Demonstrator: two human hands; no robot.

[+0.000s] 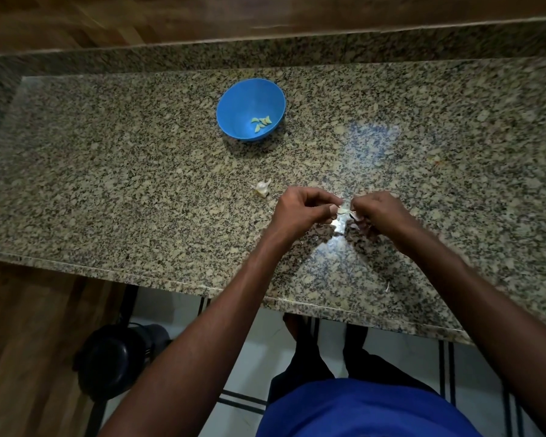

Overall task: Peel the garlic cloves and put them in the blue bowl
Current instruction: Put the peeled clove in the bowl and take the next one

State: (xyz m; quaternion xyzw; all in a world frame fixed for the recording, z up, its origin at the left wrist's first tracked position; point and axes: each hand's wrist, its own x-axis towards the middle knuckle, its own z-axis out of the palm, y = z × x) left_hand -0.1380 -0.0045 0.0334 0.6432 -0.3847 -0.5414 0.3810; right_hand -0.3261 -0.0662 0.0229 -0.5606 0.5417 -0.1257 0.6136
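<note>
A blue bowl [234, 104] stands on the granite counter, far of my hands, with several peeled garlic cloves [261, 123] lying in its bottom. A piece of unpeeled garlic bulb [262, 188] lies on the counter to the left of my hands. Both hands meet over the counter's middle and pinch one garlic clove [344, 209] with papery white skin between them. My left hand [303, 212] grips it with thumb and fingers from the left. My right hand [379, 212] pinches its other end, fingers curled. Most of the clove is hidden by my fingertips.
The speckled granite counter [139, 184] has a raised back ledge and a front edge near my body. Bits of garlic skin [387, 287] lie near the front edge. A dark round stool [114, 357] stands on the floor at lower left.
</note>
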